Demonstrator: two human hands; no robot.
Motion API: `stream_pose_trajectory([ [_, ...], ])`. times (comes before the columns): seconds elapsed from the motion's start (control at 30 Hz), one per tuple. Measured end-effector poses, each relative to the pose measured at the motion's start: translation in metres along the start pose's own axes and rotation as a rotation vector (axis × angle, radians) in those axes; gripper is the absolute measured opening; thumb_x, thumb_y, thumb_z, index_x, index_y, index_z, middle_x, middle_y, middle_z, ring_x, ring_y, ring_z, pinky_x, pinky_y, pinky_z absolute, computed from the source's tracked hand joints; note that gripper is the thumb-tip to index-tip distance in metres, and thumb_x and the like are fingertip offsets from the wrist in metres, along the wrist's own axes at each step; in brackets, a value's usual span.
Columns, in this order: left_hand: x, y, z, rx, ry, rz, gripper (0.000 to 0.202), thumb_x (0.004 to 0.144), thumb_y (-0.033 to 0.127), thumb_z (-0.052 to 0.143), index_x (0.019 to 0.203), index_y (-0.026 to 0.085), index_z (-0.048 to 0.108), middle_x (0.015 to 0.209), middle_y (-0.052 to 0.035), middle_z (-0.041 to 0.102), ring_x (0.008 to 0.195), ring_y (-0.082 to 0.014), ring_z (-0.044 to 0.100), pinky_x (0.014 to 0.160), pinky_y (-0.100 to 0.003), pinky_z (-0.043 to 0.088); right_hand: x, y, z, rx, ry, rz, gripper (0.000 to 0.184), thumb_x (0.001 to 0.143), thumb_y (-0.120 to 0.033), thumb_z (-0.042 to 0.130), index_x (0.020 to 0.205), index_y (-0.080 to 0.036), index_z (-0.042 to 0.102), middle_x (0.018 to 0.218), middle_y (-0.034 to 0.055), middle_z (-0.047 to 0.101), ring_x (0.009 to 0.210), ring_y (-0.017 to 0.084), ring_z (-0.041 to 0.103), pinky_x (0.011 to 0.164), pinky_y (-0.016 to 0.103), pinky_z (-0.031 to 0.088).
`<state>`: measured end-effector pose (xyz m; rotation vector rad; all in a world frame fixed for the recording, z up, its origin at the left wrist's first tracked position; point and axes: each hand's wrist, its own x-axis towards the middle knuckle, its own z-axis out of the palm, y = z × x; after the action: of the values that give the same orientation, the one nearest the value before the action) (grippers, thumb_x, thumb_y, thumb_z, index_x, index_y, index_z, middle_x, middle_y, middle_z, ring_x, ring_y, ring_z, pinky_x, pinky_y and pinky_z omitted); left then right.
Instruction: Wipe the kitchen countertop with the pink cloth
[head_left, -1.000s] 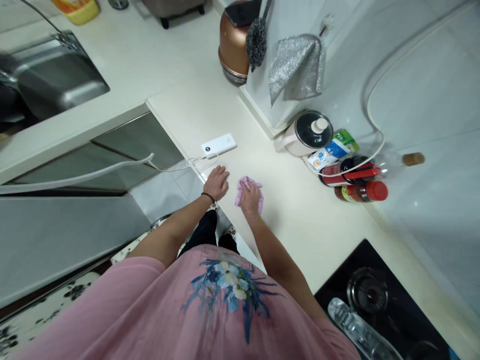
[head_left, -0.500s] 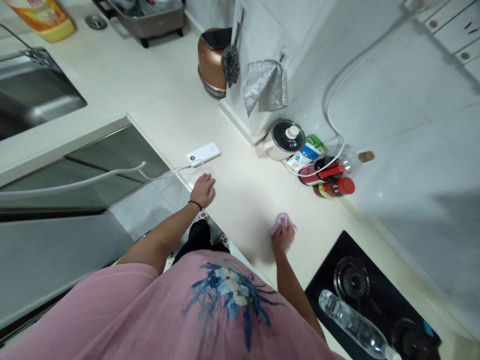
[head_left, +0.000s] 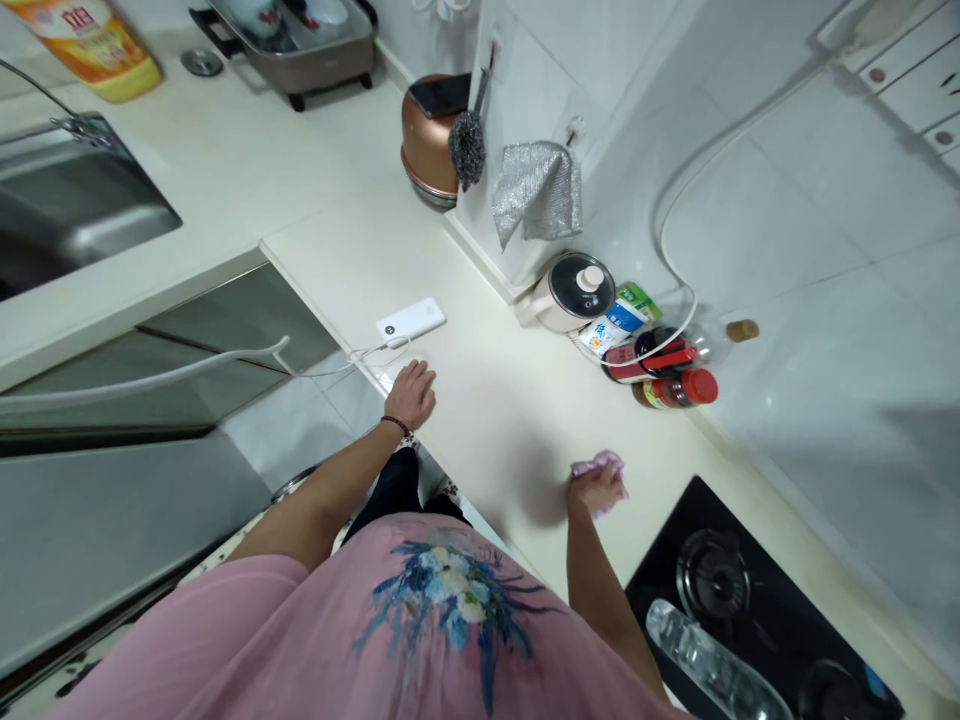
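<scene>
My right hand [head_left: 595,491] is closed over a crumpled pink cloth [head_left: 610,464] and presses it on the cream countertop [head_left: 480,410], a short way from the black gas stove. The cloth's edges stick out past my fingers. At the counter's front edge my left hand [head_left: 411,393] lies palm down with its fingers stretched out, holding nothing. Just beyond that hand lies a white power bank [head_left: 412,321] with a thin white cable [head_left: 367,355] plugged in, but the fingers do not touch it.
On the gas stove [head_left: 694,520] lies a clear plastic bottle [head_left: 709,660]. Along the wall stand an electric pot [head_left: 574,293], food packets [head_left: 615,322] and a red-lidded jar [head_left: 679,388]. A sink [head_left: 82,215] is at left, a copper-coloured pot [head_left: 427,135] at the back.
My right hand has slid the cloth to the right across the counter, closer to the stove. My left hand keeps its place at the edge. The whole view has shifted slightly.
</scene>
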<state>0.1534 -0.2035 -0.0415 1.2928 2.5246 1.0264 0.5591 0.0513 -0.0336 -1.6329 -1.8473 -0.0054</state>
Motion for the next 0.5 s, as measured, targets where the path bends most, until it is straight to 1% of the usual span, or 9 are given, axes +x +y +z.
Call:
stream_pose_trajectory([
  [0.07, 0.000, 0.000, 0.000, -0.001, -0.003, -0.007, 0.051, 0.094, 0.030, 0.050, 0.143, 0.019, 0.059, 0.161, -0.0147, 0.052, 0.160, -0.0358, 0.034, 0.129, -0.067, 0.031, 0.013, -0.038, 0.033, 0.012, -0.120, -0.068, 0.049, 0.101, -0.040, 0.040, 0.127, -0.019, 0.075, 0.135, 0.0231, 0.066, 0.121, 0.039, 0.062, 0.097, 0.060, 0.052],
  [0.13, 0.000, 0.000, 0.000, 0.003, -0.009, -0.012, 0.052, 0.094, 0.030, 0.050, 0.144, 0.020, 0.059, 0.161, -0.0139, 0.052, 0.160, -0.0359, 0.034, 0.129, -0.067, 0.031, 0.022, -0.084, 0.068, 0.048, -0.227, -0.158, 0.048, 0.100, -0.033, 0.040, 0.130, -0.017, 0.074, 0.137, 0.0213, 0.065, 0.125, 0.035, 0.059, 0.105, 0.057, 0.049],
  [0.17, 0.000, 0.000, 0.000, 0.006, -0.011, -0.013, 0.052, 0.094, 0.030, 0.050, 0.145, 0.021, 0.059, 0.161, -0.0136, 0.052, 0.160, -0.0360, 0.035, 0.129, -0.067, 0.031, 0.023, -0.110, 0.086, 0.076, -0.316, -0.220, 0.049, 0.100, -0.027, 0.038, 0.133, -0.013, 0.072, 0.140, 0.0234, 0.063, 0.129, 0.036, 0.057, 0.108, 0.058, 0.047],
  [0.23, -0.001, 0.000, -0.001, 0.010, -0.012, -0.011, 0.053, 0.094, 0.030, 0.050, 0.145, 0.022, 0.059, 0.161, -0.0134, 0.052, 0.159, -0.0361, 0.035, 0.129, -0.068, 0.032, 0.016, -0.162, 0.115, 0.127, -0.397, -0.306, 0.048, 0.100, -0.022, 0.038, 0.132, -0.014, 0.073, 0.143, 0.0227, 0.062, 0.131, 0.033, 0.055, 0.109, 0.055, 0.046],
  [0.27, -0.001, 0.001, -0.001, 0.012, -0.009, -0.008, 0.053, 0.094, 0.030, 0.050, 0.146, 0.022, 0.058, 0.161, -0.0135, 0.052, 0.159, -0.0362, 0.035, 0.129, -0.068, 0.032, 0.009, -0.187, 0.126, 0.155, -0.432, -0.350, 0.046, 0.100, -0.020, 0.041, 0.132, -0.015, 0.074, 0.142, 0.0214, 0.063, 0.131, 0.032, 0.055, 0.109, 0.053, 0.046],
  [0.33, -0.001, 0.001, -0.002, 0.019, -0.005, -0.002, 0.052, 0.095, 0.030, 0.050, 0.146, 0.022, 0.058, 0.161, -0.0136, 0.053, 0.159, -0.0360, 0.035, 0.129, -0.067, 0.032, -0.012, -0.231, 0.140, 0.225, -0.510, -0.461, 0.043, 0.101, -0.018, 0.046, 0.134, -0.017, 0.073, 0.143, 0.0196, 0.063, 0.132, 0.030, 0.054, 0.111, 0.051, 0.045],
  [0.4, -0.001, 0.000, -0.003, 0.029, -0.006, 0.001, 0.052, 0.095, 0.030, 0.050, 0.146, 0.023, 0.058, 0.160, -0.0131, 0.053, 0.159, -0.0356, 0.036, 0.129, -0.067, 0.033, -0.034, -0.264, 0.145, 0.300, -0.568, -0.563, 0.043, 0.102, -0.017, 0.048, 0.138, -0.019, 0.071, 0.143, 0.0182, 0.064, 0.133, 0.029, 0.052, 0.115, 0.050, 0.042],
  [0.43, -0.001, 0.000, -0.003, 0.034, -0.008, 0.002, 0.052, 0.096, 0.030, 0.050, 0.147, 0.023, 0.057, 0.160, -0.0126, 0.053, 0.159, -0.0353, 0.036, 0.129, -0.067, 0.034, -0.043, -0.276, 0.145, 0.330, -0.595, -0.604, 0.043, 0.102, -0.017, 0.048, 0.139, -0.021, 0.071, 0.144, 0.0171, 0.064, 0.134, 0.028, 0.051, 0.117, 0.049, 0.040],
  [0.5, -0.001, -0.001, -0.003, 0.044, -0.008, 0.006, 0.052, 0.096, 0.030, 0.050, 0.147, 0.024, 0.057, 0.160, -0.0122, 0.054, 0.159, -0.0351, 0.037, 0.129, -0.066, 0.034, -0.051, -0.291, 0.145, 0.358, -0.643, -0.666, 0.043, 0.104, -0.018, 0.049, 0.140, -0.024, 0.070, 0.146, 0.0137, 0.065, 0.136, 0.026, 0.049, 0.120, 0.046, 0.038],
])
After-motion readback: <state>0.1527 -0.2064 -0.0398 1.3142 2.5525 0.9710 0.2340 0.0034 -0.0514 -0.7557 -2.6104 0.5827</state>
